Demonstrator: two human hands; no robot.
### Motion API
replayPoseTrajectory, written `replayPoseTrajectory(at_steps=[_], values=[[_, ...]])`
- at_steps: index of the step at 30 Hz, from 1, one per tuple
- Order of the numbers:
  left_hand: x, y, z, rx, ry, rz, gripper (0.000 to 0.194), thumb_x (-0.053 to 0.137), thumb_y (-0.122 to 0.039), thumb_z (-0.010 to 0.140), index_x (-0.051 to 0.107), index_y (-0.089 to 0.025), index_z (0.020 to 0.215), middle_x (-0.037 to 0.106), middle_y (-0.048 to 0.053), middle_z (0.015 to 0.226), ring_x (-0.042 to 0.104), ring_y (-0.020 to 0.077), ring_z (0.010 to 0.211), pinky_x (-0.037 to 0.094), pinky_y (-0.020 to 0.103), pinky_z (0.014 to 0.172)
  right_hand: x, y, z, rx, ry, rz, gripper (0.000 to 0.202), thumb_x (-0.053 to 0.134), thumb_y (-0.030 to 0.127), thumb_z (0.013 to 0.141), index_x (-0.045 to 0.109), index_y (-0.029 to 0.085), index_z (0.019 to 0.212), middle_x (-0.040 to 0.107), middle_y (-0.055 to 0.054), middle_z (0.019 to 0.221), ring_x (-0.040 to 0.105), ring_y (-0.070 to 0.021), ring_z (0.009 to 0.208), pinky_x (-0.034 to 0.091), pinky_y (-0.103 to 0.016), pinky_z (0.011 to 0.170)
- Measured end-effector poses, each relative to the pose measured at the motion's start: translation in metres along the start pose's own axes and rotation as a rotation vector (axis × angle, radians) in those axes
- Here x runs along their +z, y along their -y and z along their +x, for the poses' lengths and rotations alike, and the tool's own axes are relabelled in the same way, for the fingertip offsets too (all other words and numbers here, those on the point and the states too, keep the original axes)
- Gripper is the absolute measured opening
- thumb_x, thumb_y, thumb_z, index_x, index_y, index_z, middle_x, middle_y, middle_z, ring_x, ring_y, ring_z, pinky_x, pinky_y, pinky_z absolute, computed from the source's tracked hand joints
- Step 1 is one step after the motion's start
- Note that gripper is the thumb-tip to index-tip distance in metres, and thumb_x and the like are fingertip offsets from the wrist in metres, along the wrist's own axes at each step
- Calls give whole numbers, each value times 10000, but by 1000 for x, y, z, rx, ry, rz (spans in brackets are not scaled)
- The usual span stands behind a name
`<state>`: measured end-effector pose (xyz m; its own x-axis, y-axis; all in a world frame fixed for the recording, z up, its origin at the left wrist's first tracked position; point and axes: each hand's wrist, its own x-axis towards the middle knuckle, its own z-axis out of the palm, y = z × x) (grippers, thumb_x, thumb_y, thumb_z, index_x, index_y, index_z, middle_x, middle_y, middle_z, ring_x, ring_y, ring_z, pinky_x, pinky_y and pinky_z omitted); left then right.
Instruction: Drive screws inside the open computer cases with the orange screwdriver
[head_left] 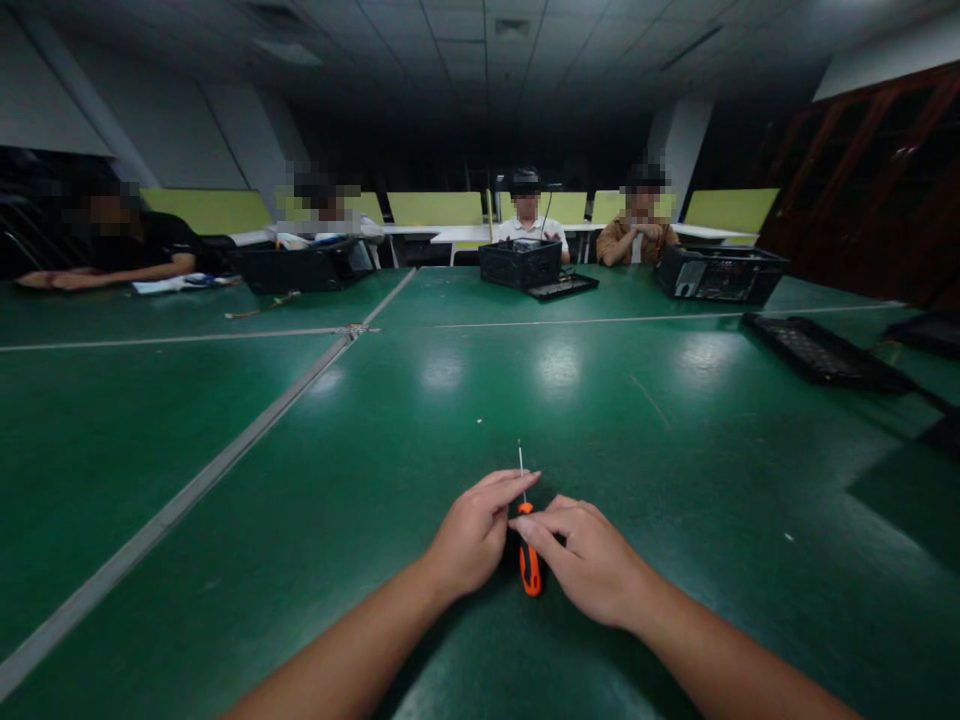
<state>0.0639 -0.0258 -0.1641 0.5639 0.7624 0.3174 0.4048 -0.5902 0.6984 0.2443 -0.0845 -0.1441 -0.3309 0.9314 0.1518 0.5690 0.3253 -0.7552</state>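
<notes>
A screwdriver with an orange and black handle points away from me, just above or on the green table; I cannot tell which. Its thin metal shaft reaches up between my two hands. My right hand has thumb and forefinger closed on the upper part of the handle. On the other side, my left hand has its fingers stretched out beside and across the shaft, seemingly touching it. The palm side of my left hand is turned inward and partly hidden.
The green table has a metal seam running diagonally on the left. Across it, several people sit by black computer cases. A black panel lies at the right, and small white scraps are scattered about.
</notes>
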Motion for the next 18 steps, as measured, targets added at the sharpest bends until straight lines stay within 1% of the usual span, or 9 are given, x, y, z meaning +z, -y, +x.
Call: replayPoseTrajectory(at_steps=[7, 10, 12, 15, 18], values=[[-1, -3, 1, -38, 23, -3, 523, 389, -42, 862, 637, -221, 1286, 649, 82, 1300, 581, 199, 1231, 455, 403, 1089, -2, 0, 0, 4, 14, -12, 437, 423, 349, 1027, 599, 203, 655, 594, 19, 665, 551, -157, 748, 339, -278, 703], [-1, -2, 1, -51, 36, -1, 532, 391, -35, 852, 634, -216, 1290, 639, 81, 1311, 577, 197, 1233, 451, 390, 1089, -3, 2, -1, -2, -4, -7, 440, 429, 349, 1025, 602, 201, 649, 591, 20, 653, 547, -154, 727, 337, -276, 695], [0, -1, 2, -66, 73, 7, 539, 411, -23, 828, 646, -215, 1274, 653, 76, 1287, 592, 198, 1207, 460, 380, 1077, -4, 4, -1, -14, -31, 37, 416, 431, 345, 1026, 620, 203, 684, 606, 22, 679, 553, -148, 725, 341, -268, 691], [1, 0, 2, -80, 138, 27, 559, 435, 3, 781, 670, -218, 1237, 679, 64, 1242, 617, 197, 1164, 473, 365, 1061, -5, 6, -1, -38, -56, 100, 343, 430, 329, 1029, 645, 213, 788, 629, 27, 741, 566, -141, 741, 341, -255, 685], [1, -2, 2, -69, 125, 19, 559, 423, -1, 800, 652, -218, 1262, 677, 62, 1246, 613, 191, 1168, 477, 354, 1053, -4, 4, 0, -31, -36, 62, 390, 406, 346, 1039, 620, 206, 746, 604, 26, 700, 553, -142, 708, 324, -263, 667]])
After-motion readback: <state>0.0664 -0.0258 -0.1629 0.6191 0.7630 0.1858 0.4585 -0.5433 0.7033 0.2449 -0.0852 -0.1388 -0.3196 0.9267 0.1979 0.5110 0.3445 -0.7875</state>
